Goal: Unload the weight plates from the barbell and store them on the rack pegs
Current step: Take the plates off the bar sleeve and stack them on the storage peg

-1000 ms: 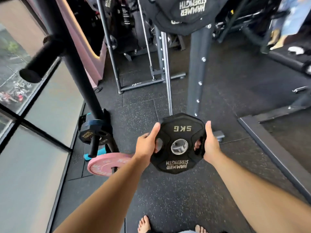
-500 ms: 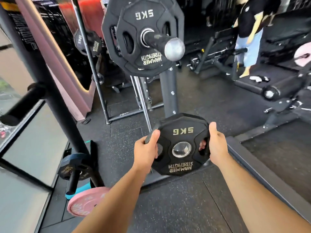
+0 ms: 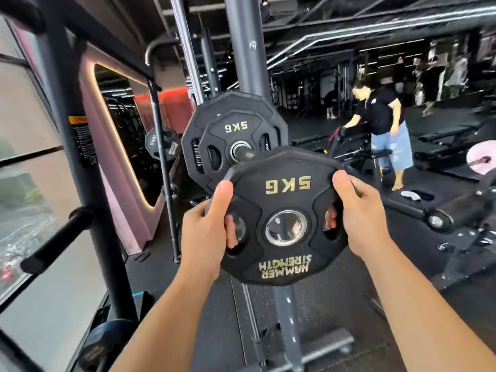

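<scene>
Both hands grip a black 5 kg Hammer Strength plate [image 3: 284, 216] by its cut-outs, left hand [image 3: 205, 234] and right hand [image 3: 359, 218] on opposite edges. It hangs just in front of the rack peg [image 3: 241, 153], probably not yet threaded, where another 5 kg plate [image 3: 236, 140] already sits.

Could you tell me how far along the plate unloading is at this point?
Done: a 5 kg plate and a larger plate behind it already sit on the rack peg. In hand: the left hand and right hand hold another 5 kg plate up near that peg, its centre hole not yet on. Left: slide it on; the barbell is out of view.
</scene>
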